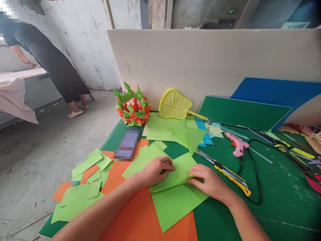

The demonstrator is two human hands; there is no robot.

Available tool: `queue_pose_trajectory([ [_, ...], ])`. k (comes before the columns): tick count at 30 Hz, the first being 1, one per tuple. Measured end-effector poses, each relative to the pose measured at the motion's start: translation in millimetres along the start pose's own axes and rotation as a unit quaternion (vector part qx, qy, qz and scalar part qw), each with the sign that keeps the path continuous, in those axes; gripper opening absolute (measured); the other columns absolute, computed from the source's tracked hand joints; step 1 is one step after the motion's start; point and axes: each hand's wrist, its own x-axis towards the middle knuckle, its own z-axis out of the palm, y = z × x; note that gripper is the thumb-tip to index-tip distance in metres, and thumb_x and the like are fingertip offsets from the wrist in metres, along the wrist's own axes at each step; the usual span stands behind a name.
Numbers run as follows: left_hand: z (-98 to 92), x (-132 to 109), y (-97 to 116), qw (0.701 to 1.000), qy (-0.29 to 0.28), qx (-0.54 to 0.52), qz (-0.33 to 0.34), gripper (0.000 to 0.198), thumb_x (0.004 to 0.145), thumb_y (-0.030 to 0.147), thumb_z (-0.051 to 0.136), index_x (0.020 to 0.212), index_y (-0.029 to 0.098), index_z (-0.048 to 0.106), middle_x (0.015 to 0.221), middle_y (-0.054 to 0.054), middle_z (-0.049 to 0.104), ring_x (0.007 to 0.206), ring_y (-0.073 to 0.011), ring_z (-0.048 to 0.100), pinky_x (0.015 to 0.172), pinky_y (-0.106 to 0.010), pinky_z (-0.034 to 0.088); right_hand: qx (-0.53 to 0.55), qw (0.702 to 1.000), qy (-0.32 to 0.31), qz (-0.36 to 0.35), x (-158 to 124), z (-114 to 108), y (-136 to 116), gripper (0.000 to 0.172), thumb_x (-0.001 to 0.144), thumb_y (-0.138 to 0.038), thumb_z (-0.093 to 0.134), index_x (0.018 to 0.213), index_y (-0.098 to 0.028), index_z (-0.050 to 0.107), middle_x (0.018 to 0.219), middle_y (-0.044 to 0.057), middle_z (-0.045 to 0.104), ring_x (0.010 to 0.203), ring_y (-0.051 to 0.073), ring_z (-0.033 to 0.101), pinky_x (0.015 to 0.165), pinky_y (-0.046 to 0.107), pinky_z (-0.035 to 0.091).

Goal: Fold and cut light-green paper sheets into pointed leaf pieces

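At the right hand (210,182), smooth green paper (177,176) bends.

A white wall (85,43) fills the upper left, its surface stained with dark, flaking patches, and a thin pipe (109,13) runs up it. The grey concrete floor (62,144) looks dusty, with small scraps scattered about. At the far left is a grey counter (37,75), a pale pink cloth (12,97) hanging over its front. A wide off-white board (200,57) stands upright behind the green table (281,214). Above the board show a pillar (158,13) and a small glowing green sign (231,11). The top-left corner is bright but pixelated.
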Motion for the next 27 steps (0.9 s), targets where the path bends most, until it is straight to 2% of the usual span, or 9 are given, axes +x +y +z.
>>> queue_pose_trajectory([
  [4,-22.7,0.3,0.6,0.987,-0.06,-0.138,-0.057,0.034,0.099,0.036,0.039,0.109,0.021,0.068,0.105,-0.005,0.069,0.097,-0.0166,0.063,0.089,-0.028,0.05,-0.061,0.996,0.043,0.054,6.0,8.9,4.3,0.038,0.096,-0.04,0.049,0.062,-0.022,0.045,0.063,0.0,0.049,0.061,0.017,0.049,0.053,0.028,0.036],
  [7,-33.3,0.6,-1.8,0.952,-0.085,-0.264,-0.129,0.054,0.102,0.049,0.023,0.111,0.019,0.067,0.111,-0.006,0.068,0.098,-0.0169,0.063,0.089,-0.029,0.05,-0.079,0.992,0.077,0.062,9.8,14.5,6.9,0.039,0.096,-0.044,0.047,0.063,-0.022,0.041,0.062,-0.002,0.046,0.056,0.015,0.046,0.05,0.026,0.032],
  [9,-33.4,0.3,-5.3,0.943,-0.091,-0.29,-0.138,0.049,0.1,0.052,0.033,0.114,0.02,0.066,0.117,-0.007,0.066,0.103,-0.0186,0.062,0.091,-0.031,0.05,-0.082,0.99,0.095,0.059,12.1,16.9,7.5,0.038,0.096,-0.044,0.046,0.066,-0.022,0.043,0.064,-0.002,0.048,0.056,0.014,0.046,0.05,0.025,0.032],
  [11,-29.0,-0.2,-10.3,0.948,-0.088,-0.278,-0.128,0.039,0.09,0.048,0.058,0.118,0.021,0.063,0.119,-0.007,0.065,0.106,-0.0204,0.061,0.092,-0.031,0.05,-0.092,0.988,0.109,0.052,14.3,18.7,7.5,0.036,0.096,-0.044,0.046,0.068,-0.022,0.043,0.065,-0.002,0.049,0.056,0.013,0.047,0.05,0.025,0.031],
  [13,-22.4,-0.5,-15.3,0.96,-0.062,-0.249,-0.112,0.041,0.083,0.037,0.069,0.12,0.022,0.061,0.12,-0.006,0.064,0.108,-0.0201,0.06,0.096,-0.032,0.048,-0.108,0.986,0.122,0.044,16.1,20.3,7.5,0.036,0.096,-0.042,0.047,0.067,-0.022,0.043,0.064,-0.002,0.049,0.055,0.013,0.046,0.05,0.024,0.03],
  [16,-13.4,-0.2,-17.5,0.975,-0.018,-0.197,-0.101,0.031,0.085,0.027,0.065,0.115,0.023,0.063,0.117,-0.004,0.065,0.107,-0.0178,0.061,0.096,-0.031,0.048,-0.14,0.98,0.136,0.037,17.8,22.9,8.3,0.036,0.096,-0.04,0.046,0.066,-0.022,0.042,0.062,-0.002,0.047,0.053,0.013,0.044,0.05,0.025,0.028],
  [21,-3.1,1.9,-4.6,0.996,0.049,-0.052,-0.057,0.021,0.089,0.014,0.053,0.104,0.021,0.066,0.108,-0.005,0.066,0.098,-0.0167,0.063,0.088,-0.029,0.051,-0.162,0.974,0.154,0.028,18.7,26.2,9.9,0.037,0.098,-0.043,0.042,0.068,-0.022,0.042,0.063,-0.002,0.048,0.053,0.013,0.044,0.05,0.025,0.028],
  [24,1.8,2.8,0.1,0.998,0.051,0.044,-0.005,0.022,0.09,0.012,0.049,0.102,0.019,0.066,0.106,-0.006,0.067,0.098,-0.0196,0.062,0.09,-0.034,0.05,-0.163,0.973,0.162,0.029,19.2,26.6,8.8,0.037,0.099,-0.045,0.041,0.069,-0.022,0.044,0.064,-0.001,0.049,0.052,0.013,0.044,0.049,0.025,0.028],
  [27,3.2,2.9,-1.4,0.995,0.05,0.087,-0.007,0.021,0.092,0.014,0.049,0.102,0.019,0.066,0.108,-0.007,0.066,0.097,-0.0209,0.061,0.088,-0.035,0.05,-0.173,0.97,0.168,0.029,19.7,26.2,6.7,0.038,0.099,-0.046,0.04,0.069,-0.022,0.043,0.065,-0.001,0.049,0.051,0.013,0.044,0.049,0.025,0.028],
])
